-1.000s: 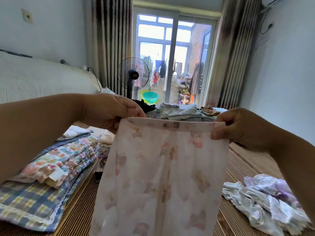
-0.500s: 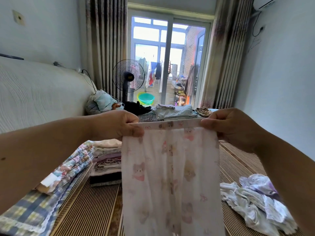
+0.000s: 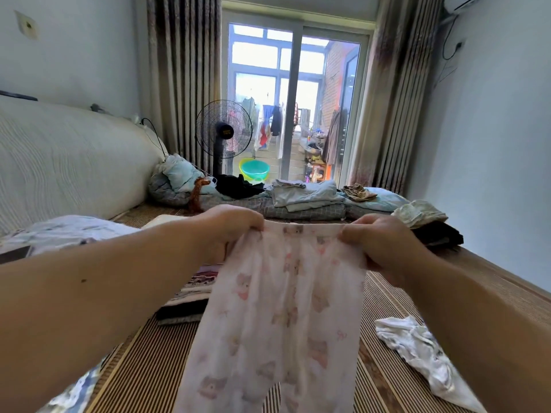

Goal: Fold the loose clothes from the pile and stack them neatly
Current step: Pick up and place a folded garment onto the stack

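I hold up a pair of thin white trousers with a pink bear print by the waistband, legs hanging down over the striped mat. My left hand grips the waistband's left end and my right hand grips its right end. A stack of folded clothes lies on the mat behind the trousers, partly hidden by them and by my left arm. A loose crumpled white garment lies on the mat at the lower right.
Further back on the bed lie folded grey-blue clothes, a black garment, a small dark stack with a pale item on top and a stuffed toy. A cushioned headboard runs along the left. A standing fan stands before the glass door.
My head has lifted, so more of the room and far bed shows. My hands have come closer together and the waistband is bunched rather than stretched flat. The trouser legs now show.
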Demonstrator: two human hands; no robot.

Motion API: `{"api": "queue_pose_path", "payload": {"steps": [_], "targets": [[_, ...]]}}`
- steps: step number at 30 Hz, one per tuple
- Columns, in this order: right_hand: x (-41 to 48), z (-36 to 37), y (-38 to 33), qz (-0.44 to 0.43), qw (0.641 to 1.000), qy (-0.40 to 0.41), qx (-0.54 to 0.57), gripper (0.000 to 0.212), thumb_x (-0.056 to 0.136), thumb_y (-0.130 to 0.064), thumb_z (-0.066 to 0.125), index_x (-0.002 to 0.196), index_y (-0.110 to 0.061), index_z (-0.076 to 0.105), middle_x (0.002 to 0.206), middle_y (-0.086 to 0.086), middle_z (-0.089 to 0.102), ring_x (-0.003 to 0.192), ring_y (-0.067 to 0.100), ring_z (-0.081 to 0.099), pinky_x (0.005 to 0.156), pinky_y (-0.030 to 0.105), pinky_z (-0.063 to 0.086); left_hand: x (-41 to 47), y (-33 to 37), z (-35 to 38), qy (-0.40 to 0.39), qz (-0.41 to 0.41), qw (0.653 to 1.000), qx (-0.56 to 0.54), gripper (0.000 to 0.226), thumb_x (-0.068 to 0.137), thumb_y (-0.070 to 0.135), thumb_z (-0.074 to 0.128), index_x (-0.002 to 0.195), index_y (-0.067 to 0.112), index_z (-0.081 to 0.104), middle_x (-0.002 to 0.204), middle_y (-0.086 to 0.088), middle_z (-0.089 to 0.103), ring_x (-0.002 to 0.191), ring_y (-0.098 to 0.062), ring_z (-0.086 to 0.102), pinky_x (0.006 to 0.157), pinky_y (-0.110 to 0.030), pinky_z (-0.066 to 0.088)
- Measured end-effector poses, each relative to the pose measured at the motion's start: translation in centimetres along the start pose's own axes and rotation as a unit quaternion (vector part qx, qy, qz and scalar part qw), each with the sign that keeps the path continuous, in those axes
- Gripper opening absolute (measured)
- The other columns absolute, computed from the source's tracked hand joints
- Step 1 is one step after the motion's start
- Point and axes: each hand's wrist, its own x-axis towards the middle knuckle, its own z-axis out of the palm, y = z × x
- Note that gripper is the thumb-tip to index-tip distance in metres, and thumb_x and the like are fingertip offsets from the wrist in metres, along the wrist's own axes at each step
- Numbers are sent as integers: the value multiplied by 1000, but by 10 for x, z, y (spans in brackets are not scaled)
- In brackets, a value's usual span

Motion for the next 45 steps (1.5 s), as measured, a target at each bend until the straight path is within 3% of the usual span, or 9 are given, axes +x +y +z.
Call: {"api": "queue_pose_path", "payload": {"steps": [5,9,15,19,22,30,37,41,45], "targets": [[-16,40,3,-20,1000,-5,22,9,80,-15,72,77,-8,67,73,14,69,64,25,65,64,42,59,-10,5,48,-41,43,996,-66,16,88,17,62,74,9,60,62,-7,62,50,-17,60,54,-25,54],[-24,33,-7,-57,994,-93,8,47,64,-51,79,83,-9,70,86,16,73,77,30,70,75,49,59,-27,14,58,-59,106,991,-60,39,88,49,60,69,15,64,52,2,61,43,-10,58,48,-21,49],[-8,13,-17,-95,988,-125,6,15,84,-3,65,75,-10,74,75,11,71,67,24,66,61,33,56,-28,25,44,34,274,947,164,40,73,53,73,93,18,69,79,0,68,68,-9,60,63,-23,48],[6,1,-32,-78,982,-167,45,36,79,10,51,69,-13,78,70,11,70,60,20,64,56,28,56,-9,19,35,-146,167,960,173,51,70,30,83,114,18,60,113,-6,68,107,-23,63,99,-46,46],[19,-6,-36,-83,979,-178,-44,34,71,13,52,70,-11,77,73,14,69,62,22,62,58,29,56,16,19,35,-179,157,964,115,14,84,14,69,97,16,64,94,0,70,88,-15,66,81,-34,55],[108,7,-3,-81,933,-50,-348,16,76,-10,61,79,-16,76,74,4,70,70,17,61,65,25,49,114,33,54,6,159,914,373,21,86,27,70,96,10,65,63,-1,46,48,-11,34,36,-18,26],[170,19,33,-120,938,34,-324,32,80,1,48,99,-11,71,93,13,72,87,28,68,80,36,54,189,38,67,59,174,917,355,22,91,27,63,96,6,65,92,-9,68,84,-23,66,84,-34,55],[184,21,38,-195,925,98,-312,31,82,-4,50,103,-18,68,92,6,67,90,26,61,75,27,41,203,47,65,186,258,886,337,25,91,36,59,88,13,68,73,-1,60,76,-22,57,60,-26,39],[177,20,38,-206,938,93,-263,26,84,-5,52,97,-22,67,89,5,68,86,27,62,78,36,49,187,43,61,213,303,843,390,30,91,40,58,91,12,70,76,-1,60,79,-22,58,64,-25,34]]}}
